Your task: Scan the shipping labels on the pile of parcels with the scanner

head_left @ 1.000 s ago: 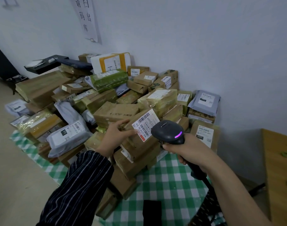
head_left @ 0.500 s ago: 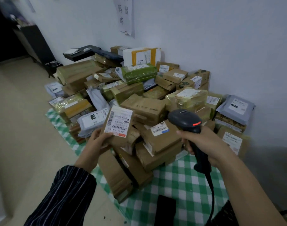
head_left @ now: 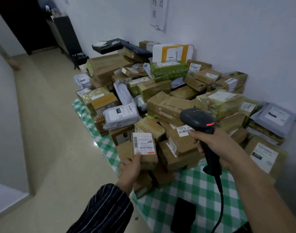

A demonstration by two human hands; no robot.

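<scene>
A big pile of parcels (head_left: 167, 98), brown boxes and grey mailer bags with white labels, lies on a green checked cloth (head_left: 191, 190) against the wall. My left hand (head_left: 130, 169) holds a small brown box (head_left: 149, 157) from below at the pile's front left; its white barcode label (head_left: 144, 143) faces me. My right hand (head_left: 216, 145) grips the handle of a black corded scanner (head_left: 197, 119), a red light on its head. The scanner head sits above and right of the held box, over another labelled box (head_left: 182, 142).
A flat black object (head_left: 183, 214) lies on the cloth near me. The scanner cable (head_left: 219, 204) hangs down across the cloth. Bare beige floor (head_left: 48, 140) stretches to the left. A black tray (head_left: 108, 45) and a dark cabinet (head_left: 66, 34) stand at the back by the wall.
My left hand has carried the small labelled box from in front of the scanner leftward and down to the pile's front edge. The scanner's light went from purple to red. The view swung left.
</scene>
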